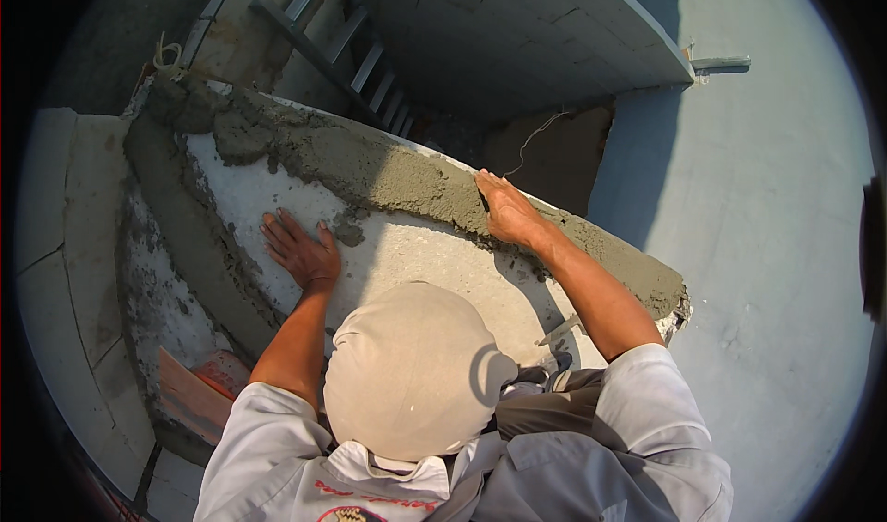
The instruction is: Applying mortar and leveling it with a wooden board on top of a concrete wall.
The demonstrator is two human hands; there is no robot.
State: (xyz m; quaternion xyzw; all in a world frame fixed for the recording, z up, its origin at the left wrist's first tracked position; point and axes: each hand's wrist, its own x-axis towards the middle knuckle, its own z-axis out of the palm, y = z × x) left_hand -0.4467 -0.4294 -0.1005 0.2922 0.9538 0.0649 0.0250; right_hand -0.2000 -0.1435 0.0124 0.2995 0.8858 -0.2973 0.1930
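Note:
My left hand (303, 247) lies open and flat on the white slab (407, 245), with its fingers spread. My right hand (508, 210) rests on a ridge of wet grey mortar (416, 185) along the slab's far edge. Its fingers are stretched out close together, and nothing shows in its grip. The mortar ridge runs from the upper left corner down to the right end, rough on its inner side. A second mortar strip (189, 226) runs down the slab's left side. Between the two strips, near my left hand, lies a small clump of mortar (348, 229).
Beyond the ridge the level drops, and a metal ladder (346, 46) stands there beside a grey curved wall (517, 37). A smooth grey wall (767, 245) rises at right. A reddish board (189, 397) lies lower left. A thin pointed tool (558, 330) lies near my right forearm.

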